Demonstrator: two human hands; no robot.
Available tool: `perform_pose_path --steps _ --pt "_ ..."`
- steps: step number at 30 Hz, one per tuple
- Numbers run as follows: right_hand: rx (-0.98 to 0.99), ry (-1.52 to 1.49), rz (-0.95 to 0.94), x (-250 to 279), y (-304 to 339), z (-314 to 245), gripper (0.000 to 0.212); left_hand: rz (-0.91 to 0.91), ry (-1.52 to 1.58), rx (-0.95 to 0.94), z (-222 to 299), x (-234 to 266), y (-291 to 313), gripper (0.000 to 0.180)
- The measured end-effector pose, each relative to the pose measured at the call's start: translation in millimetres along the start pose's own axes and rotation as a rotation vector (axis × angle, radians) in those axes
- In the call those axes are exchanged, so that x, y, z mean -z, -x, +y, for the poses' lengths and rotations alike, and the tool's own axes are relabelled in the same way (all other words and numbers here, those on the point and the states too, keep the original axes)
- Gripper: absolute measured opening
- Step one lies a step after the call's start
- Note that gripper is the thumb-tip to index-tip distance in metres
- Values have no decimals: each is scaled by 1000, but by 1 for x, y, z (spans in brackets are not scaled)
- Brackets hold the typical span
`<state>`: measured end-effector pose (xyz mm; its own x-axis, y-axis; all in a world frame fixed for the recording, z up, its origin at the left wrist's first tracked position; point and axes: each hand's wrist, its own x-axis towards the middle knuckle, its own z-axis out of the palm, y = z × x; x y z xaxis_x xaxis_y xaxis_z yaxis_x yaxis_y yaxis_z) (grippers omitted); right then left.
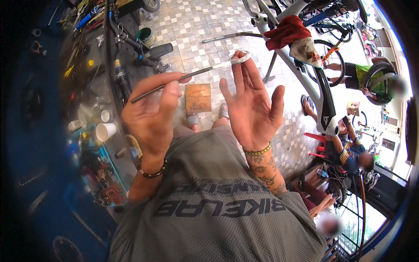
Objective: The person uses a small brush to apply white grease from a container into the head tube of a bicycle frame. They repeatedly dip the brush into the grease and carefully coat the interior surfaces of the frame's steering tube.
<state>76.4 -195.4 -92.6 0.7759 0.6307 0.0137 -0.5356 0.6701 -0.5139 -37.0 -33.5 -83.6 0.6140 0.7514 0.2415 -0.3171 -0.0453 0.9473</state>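
My left hand (155, 102) pinches a thin brush (192, 75) between thumb and fingers. Its handle is dark and its narrow tip is pale, reaching right to the edge of a ring. That light-coloured ring (240, 58), perhaps a bearing, is perched on the raised fingertips of my right hand (255, 102). The palm faces up, with the thumb and little finger spread away from the ring. White smears seem to coat the ring, but whether that is grease I cannot tell. The tip and the ring touch or nearly touch.
A bike frame (301, 74) with a red cloth (286, 32) over it stands at the right. On the left is a cluttered workbench (87, 56) with a white cup (105, 132). A wooden block (198, 98) lies by my feet. Several people are at the right.
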Motion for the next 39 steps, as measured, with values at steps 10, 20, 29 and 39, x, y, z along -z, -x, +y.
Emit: perform_pose_path --steps 10,20,29,39 --pt "0 -82 -17 4 -4 -5 91 -36 67 -10 2 -11 -5 16" --pt "-30 -99 -2 4 -8 -9 92 -17 0 -21 4 -7 -5 16" --pt "-50 -168 -21 5 -8 -11 91 -31 11 -31 5 -10 -6 14" --pt "42 -51 45 14 7 -20 77 -158 115 -180 0 -28 -15 19"
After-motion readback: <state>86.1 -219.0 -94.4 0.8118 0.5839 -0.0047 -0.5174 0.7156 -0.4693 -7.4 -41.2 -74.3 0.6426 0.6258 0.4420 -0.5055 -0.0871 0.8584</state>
